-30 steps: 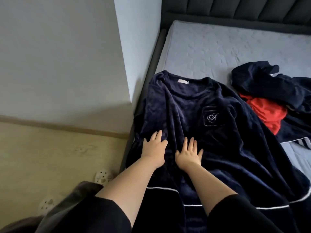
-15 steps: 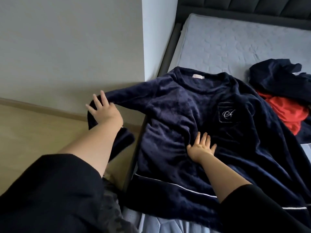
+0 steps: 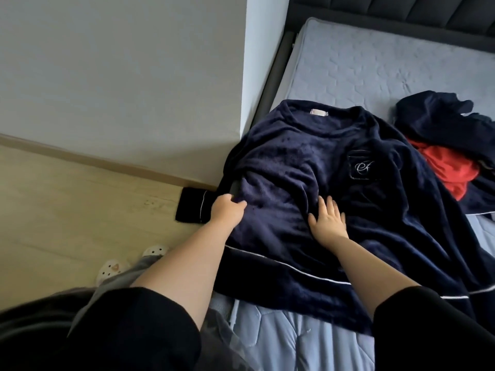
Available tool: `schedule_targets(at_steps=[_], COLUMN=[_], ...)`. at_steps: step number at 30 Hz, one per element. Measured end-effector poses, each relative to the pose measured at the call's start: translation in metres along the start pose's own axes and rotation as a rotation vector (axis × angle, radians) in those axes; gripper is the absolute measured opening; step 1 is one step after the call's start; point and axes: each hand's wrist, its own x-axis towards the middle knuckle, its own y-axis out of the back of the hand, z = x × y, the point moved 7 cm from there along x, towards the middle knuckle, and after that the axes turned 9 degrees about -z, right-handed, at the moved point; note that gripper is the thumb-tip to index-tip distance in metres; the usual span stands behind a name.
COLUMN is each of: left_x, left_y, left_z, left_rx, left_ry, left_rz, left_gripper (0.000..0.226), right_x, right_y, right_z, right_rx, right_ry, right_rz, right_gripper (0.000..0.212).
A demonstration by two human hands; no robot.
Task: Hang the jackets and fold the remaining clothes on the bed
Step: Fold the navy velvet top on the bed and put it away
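Across grey mattress [image 3: 375, 65], centre frame: navy top [image 3: 308, 170] spread chest-up for folding. Pinned mid-body by right hand [image 3: 328, 219], fingers straight and splayed, likely against sliding. Gripped at left edge by left hand [image 3: 227, 210], fingers curled into fabric, probably to bring in sleeve [image 3: 191, 204] dangling floorward. Heaped upper right, untouched: red and navy clothes [image 3: 444, 167].

Head camera looks steeply down, close over the bed [image 3: 375, 65].
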Motion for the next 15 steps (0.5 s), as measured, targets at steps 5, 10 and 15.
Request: schedule_targets(at_steps=[5, 10, 15], left_x=[-0.025, -0.066, -0.122], left_y=[0.028, -0.022, -0.117], left_z=[-0.018, 0.048, 0.039], left_rx=[-0.111, 0.892, 1.174], left_ry=[0.093, -0.542, -0.686], left_rz=[0.322, 0.257, -0.502], left_gripper=[0.040, 0.038, 0.058], right_x=[-0.032, -0.061, -0.110], right_y=[-0.005, -0.007, 0.014], right_z=[0.002, 0.000, 0.002], right_rx=[0.091, 0.281, 0.190], right_ry=[0.052, 0.092, 0.236], right_rz=[0.108, 0.064, 0.205], right_gripper=[0.057, 0.056, 0.034])
